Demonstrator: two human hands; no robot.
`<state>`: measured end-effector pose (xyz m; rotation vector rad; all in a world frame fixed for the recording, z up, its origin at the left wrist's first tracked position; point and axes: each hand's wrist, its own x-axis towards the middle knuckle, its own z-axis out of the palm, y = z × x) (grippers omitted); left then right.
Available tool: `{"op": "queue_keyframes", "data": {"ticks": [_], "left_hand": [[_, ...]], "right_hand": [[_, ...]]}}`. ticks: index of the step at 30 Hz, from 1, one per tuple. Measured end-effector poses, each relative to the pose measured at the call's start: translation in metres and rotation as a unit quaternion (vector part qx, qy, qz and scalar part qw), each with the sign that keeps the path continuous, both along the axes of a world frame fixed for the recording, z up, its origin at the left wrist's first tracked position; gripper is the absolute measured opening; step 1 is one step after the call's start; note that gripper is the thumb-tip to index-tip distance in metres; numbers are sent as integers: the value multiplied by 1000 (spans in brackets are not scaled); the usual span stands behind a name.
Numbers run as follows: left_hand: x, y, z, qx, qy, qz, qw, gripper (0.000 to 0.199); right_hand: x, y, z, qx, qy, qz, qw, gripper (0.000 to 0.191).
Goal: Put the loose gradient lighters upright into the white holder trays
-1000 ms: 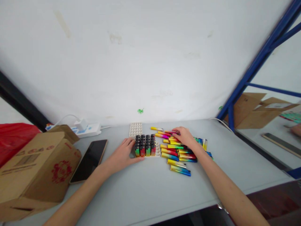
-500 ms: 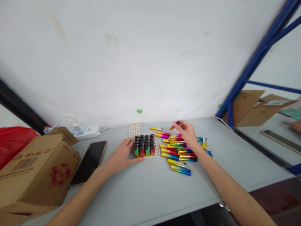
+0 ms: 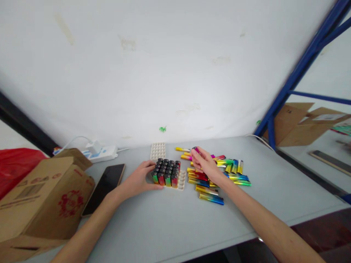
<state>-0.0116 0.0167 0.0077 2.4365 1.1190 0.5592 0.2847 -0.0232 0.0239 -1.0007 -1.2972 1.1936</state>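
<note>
Several lighters (image 3: 166, 170) with black tops and coloured bodies stand upright in rows in a white tray (image 3: 181, 180). The tray's right-hand column of holes is bare. My left hand (image 3: 141, 178) grips the block of lighters at its left side, thumb along the front edge and fingers at the back. Between the fingertips of my right hand (image 3: 203, 162) is a single lighter (image 3: 196, 149), its dark top and purple body partly showing. Below and right of that hand lies a loose pile of shiny multicoloured lighters (image 3: 211, 197), partly covered by it.
A second white tray (image 3: 158, 151) rests against the wall. Leftward are a phone (image 3: 105, 186), a cardboard box (image 3: 46, 197), a power strip (image 3: 103, 153) and a red bag (image 3: 19, 164). A blue metal frame (image 3: 287, 84) rises at the right.
My right hand has moved left and slightly down, carrying the lighter closer to the tray. The filled tray has turned slightly and shifted a little left under my left hand.
</note>
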Motion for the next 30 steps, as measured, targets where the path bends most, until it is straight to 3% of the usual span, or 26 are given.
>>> {"op": "queue_keyframes", "data": {"ticks": [5,10,18,23,30], "left_hand": [[0,-2,0,15,6,-7,1000,63],[0,-2,-1,19,7,-6,1000,65],[0,-5,0,31,2,-15,999,65],[2,-6,3,21,0,-9,1000,66],[3,-6,1,18,-24,-7,1000,62]], "right_hand": [[-5,2,-14,50,-161,-70,983,53],[-7,-1,-13,93,-268,-96,954,49],[-6,0,-12,110,-290,-102,945,43],[-6,-2,-6,135,-304,-40,942,37],[-7,-8,0,219,-377,-23,900,38]]}}
